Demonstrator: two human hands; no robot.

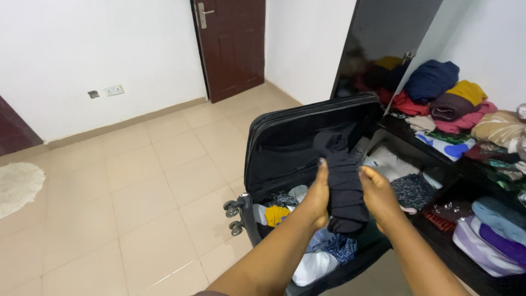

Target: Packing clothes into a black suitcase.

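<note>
Both hands are raised over an open black soft-sided wheeled suitcase [285, 148], which stands on the beige tiled floor [137, 181] with its lid propped up toward the far wall.

Left hand [316, 198] – grip closed on the left edge of a dark navy folded fabric garment [345, 186], thumb pointing up along the cloth. Right hand [379, 196] – grip closed on the garment's right edge, thumb on top. The garment hangs bunched between the two hands, directly above the suitcase's open lower half; its upper end trails back toward the inside of the lid.

Inside the suitcase, below the hands: a mustard-yellow cloth piece [276, 214] near the wheeled end, a blue-and-white patterned cloth [342, 246] under the garment, a white folded cloth [313, 267] at the near edge. Two small grey caster wheels [234, 216] stick out from the suitcase's left corner.

To the right of the suitcase, a dark open wardrobe shelf [438, 159] holds heaped clothes: a navy blue bundle [433, 79], a mustard piece [467, 90], a maroon roll [449, 107], pink-red fabric [408, 103] beneath them. Lower and nearer, beside the suitcase, lie a light-blue folded piece [498, 216] and a purple-and-white striped one [485, 249].

Beyond the suitcase lid, a dark brown wooden door [233, 44] is set in the white wall [82, 55]. Far left of the suitcase, a pale round rug [19, 186] lies on the floor.
</note>
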